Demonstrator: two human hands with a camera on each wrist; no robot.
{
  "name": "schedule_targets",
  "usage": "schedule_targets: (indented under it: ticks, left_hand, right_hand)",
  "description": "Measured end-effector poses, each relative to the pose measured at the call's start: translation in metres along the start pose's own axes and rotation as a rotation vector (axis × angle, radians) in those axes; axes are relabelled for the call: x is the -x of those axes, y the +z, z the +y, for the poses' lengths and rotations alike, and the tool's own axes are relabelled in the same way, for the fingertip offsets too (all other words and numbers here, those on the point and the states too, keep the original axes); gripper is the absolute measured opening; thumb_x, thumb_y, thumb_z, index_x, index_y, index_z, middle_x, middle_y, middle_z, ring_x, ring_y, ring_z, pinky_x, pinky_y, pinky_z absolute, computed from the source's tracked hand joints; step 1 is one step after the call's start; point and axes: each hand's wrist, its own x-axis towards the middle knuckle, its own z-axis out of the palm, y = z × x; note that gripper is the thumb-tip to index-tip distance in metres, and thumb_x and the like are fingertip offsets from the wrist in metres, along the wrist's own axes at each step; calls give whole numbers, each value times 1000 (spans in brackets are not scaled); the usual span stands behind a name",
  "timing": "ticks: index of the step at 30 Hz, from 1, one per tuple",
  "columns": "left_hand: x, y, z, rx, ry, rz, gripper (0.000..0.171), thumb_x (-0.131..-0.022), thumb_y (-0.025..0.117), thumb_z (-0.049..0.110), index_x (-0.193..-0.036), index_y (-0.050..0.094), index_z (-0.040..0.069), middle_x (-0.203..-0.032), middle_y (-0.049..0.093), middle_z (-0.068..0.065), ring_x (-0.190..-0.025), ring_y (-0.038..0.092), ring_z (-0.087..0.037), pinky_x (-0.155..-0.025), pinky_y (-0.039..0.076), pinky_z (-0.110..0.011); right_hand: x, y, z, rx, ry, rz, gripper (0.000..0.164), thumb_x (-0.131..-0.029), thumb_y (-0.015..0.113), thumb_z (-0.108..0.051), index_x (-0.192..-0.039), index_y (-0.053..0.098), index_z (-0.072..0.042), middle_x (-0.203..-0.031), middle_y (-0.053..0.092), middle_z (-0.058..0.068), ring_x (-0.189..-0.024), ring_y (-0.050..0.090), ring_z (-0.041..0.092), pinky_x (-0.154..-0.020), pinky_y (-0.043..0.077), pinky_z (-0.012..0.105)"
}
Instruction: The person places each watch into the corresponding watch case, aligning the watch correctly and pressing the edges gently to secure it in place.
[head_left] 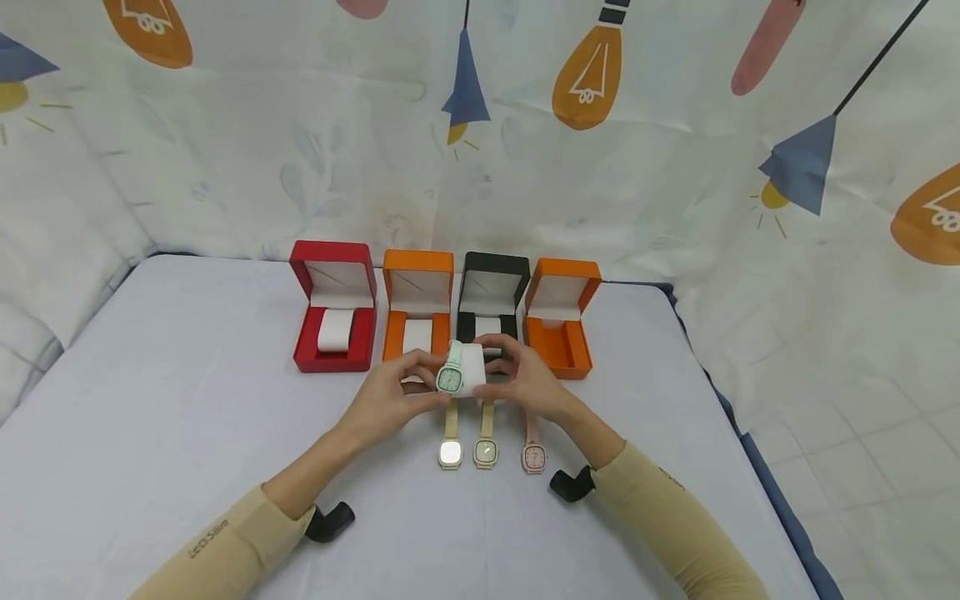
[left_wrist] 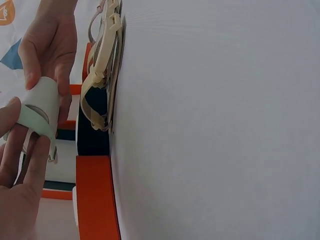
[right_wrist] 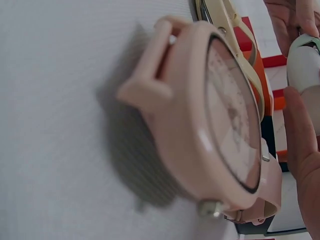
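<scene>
A mint-green watch [head_left: 450,381] sits at the left end of a white watch cushion [head_left: 473,367], its strap running round the cushion. My left hand [head_left: 390,396] pinches the watch and its strap between thumb and fingers. From the other side, my right hand [head_left: 528,379] grips the cushion's right end with thumb and fingers. In the left wrist view, the mint strap [left_wrist: 35,121] lies around the cushion [left_wrist: 47,95]. Both hands are in front of the open black watch box [head_left: 495,265].
Open red [head_left: 303,354], orange [head_left: 393,333] and black boxes hold white cushions; the right orange box [head_left: 573,367] shows its orange inside. Nearer lie two cream watches, one left [head_left: 450,454], one right [head_left: 485,452], and a pink watch [head_left: 534,457]. A patterned curtain [head_left: 375,167] hangs behind the table.
</scene>
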Motion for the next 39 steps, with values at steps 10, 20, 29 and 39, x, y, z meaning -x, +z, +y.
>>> schedule_targets:
  ticks: [10, 20, 29, 39]
  left_hand:
    - [-1, -1, 1, 1, -29, -7, 50, -81, 87, 4, -126, 65, 4, -88, 69, -1, -87, 68, -19, -86, 59, -30]
    - [0, -2, 0, 13, -33, -47, 49, -83, 86, 3, -127, 62, 4, -87, 67, -3, -92, 69, -21, -89, 58, -31]
    - [0, -9, 2, 44, -52, -84, 50, -85, 83, 1, -130, 61, 6, -93, 68, -5, -97, 68, -23, -90, 57, -30]
    - [0, -11, 1, 90, -46, -106, 49, -85, 83, 1, -129, 62, 4, -97, 71, -6, -93, 69, -23, -85, 58, -26]
  right_hand:
    - [-1, -1, -2, -6, 9, 14, 69, -84, 85, -5, -144, 52, -11, -144, 52, 5, -110, 65, 28, -92, 58, 39]
    - [-1, 0, -3, -55, 14, 5, 70, -84, 84, -1, -145, 51, -8, -144, 52, 9, -111, 64, 30, -94, 57, 39]
    - [0, -3, -3, -51, 7, -20, 70, -84, 84, -3, -145, 53, -13, -144, 54, 4, -112, 64, 29, -94, 57, 40]
    - [-1, -2, -4, -50, -15, -52, 70, -84, 84, -3, -146, 52, -11, -144, 54, 6, -111, 65, 30, -93, 57, 41]
